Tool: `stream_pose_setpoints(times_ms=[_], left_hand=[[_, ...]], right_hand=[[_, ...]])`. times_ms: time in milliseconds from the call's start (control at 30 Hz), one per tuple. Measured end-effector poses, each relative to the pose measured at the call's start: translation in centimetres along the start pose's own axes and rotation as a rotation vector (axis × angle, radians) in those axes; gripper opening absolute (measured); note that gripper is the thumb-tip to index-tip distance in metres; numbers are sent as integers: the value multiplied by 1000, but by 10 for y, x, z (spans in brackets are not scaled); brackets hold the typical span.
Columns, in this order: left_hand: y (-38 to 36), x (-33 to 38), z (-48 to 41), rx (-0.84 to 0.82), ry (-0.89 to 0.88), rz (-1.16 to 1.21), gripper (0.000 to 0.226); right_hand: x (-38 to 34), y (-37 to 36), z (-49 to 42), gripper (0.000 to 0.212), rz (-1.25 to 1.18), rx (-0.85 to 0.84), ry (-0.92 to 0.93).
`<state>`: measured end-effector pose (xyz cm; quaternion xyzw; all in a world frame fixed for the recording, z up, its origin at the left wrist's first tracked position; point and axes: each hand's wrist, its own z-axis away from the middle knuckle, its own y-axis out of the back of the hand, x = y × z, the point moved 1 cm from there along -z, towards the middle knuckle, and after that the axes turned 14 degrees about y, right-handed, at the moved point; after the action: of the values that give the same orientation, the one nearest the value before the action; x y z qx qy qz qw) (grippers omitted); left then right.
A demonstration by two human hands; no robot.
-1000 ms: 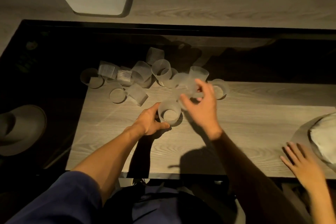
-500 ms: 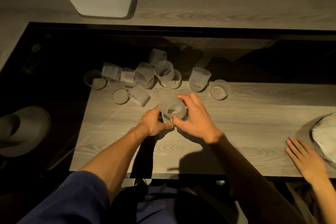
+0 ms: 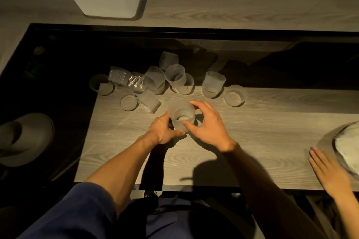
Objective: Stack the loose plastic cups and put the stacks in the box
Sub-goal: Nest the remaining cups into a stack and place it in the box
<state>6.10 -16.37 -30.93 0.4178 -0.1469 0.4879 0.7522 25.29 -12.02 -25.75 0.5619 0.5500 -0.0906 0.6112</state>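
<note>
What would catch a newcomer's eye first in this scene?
The left hand and the right hand grip a frosted cup at the middle of the wooden table. Just behind lies a jumble of loose cups, and the white box sits at the far left.

Frosted, ribbed cups (image 3: 175,77); whitish translucent box (image 3: 108,4); grey wood-grain table (image 3: 272,128); navy sleeve (image 3: 73,213).

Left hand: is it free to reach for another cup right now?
No, the left hand grips the frosted cup standing on the table, while the right hand holds it from the other side.
</note>
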Motion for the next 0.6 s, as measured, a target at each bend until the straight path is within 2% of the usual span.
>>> stream_pose_setpoints(times_ms=[100,233,300,333,400,467,533,600], left_hand=[[0,-1,-1,-2,-19,0,85],[0,-2,-4,16,-32,-40,83],[0,-2,-6,20,-27,-58,82],[1,-1,-7,18,-29,-63,82],[0,1,-8,14,-34,-69,82],[1,2,-8,12,-39,-75,82],[1,3,-7,13,-50,-79,82],[1,2,-7,13,-51,-81,82]], right_hand=[[13,-2,4,73,102,-115,-13],[31,1,6,96,199,-323,-96],[39,3,7,96,217,-381,-172],[44,3,7,92,211,-357,-218],[53,4,6,76,184,-176,-314],[59,8,3,59,148,141,-471],[64,18,0,56,127,439,-652],[73,29,-2,66,187,571,-754]])
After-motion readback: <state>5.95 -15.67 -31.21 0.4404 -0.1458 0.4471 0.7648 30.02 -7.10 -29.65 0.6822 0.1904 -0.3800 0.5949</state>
